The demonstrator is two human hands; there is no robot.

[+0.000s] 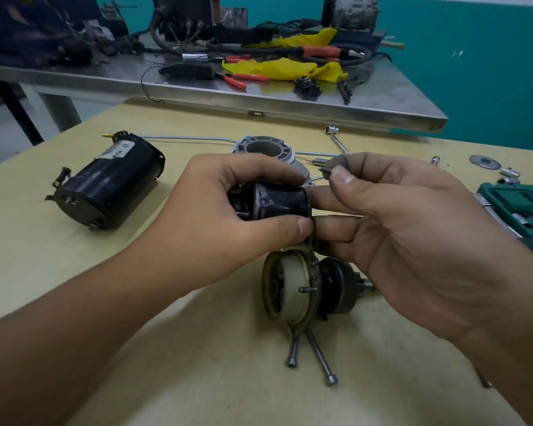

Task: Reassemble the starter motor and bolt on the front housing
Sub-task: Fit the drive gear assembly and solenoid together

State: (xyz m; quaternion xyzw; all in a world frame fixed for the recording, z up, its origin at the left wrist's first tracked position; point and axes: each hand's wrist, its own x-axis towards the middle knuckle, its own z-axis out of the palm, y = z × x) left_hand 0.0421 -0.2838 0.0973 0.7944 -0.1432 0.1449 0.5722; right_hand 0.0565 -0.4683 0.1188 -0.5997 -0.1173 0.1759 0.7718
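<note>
Two hands meet above the wooden table (197, 379). The left hand (228, 207) grips one black solenoid (277, 201); the right hand (413, 216) pinches one small screw (325, 170) beside it. Below sit one gear assembly (290, 287) and two long bolts (320, 358). One motor body (111, 182) lies left, one front housing (265, 149) behind.

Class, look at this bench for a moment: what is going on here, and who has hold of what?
A person is reassembling a starter motor at a wooden table. The left hand grips a small black cylindrical part, while the right hand pinches a small screw and steadies the part's end. The gear assembly lies below, two long bolts beside it. The black motor body and grey front housing lie apart, unfitted.
</note>
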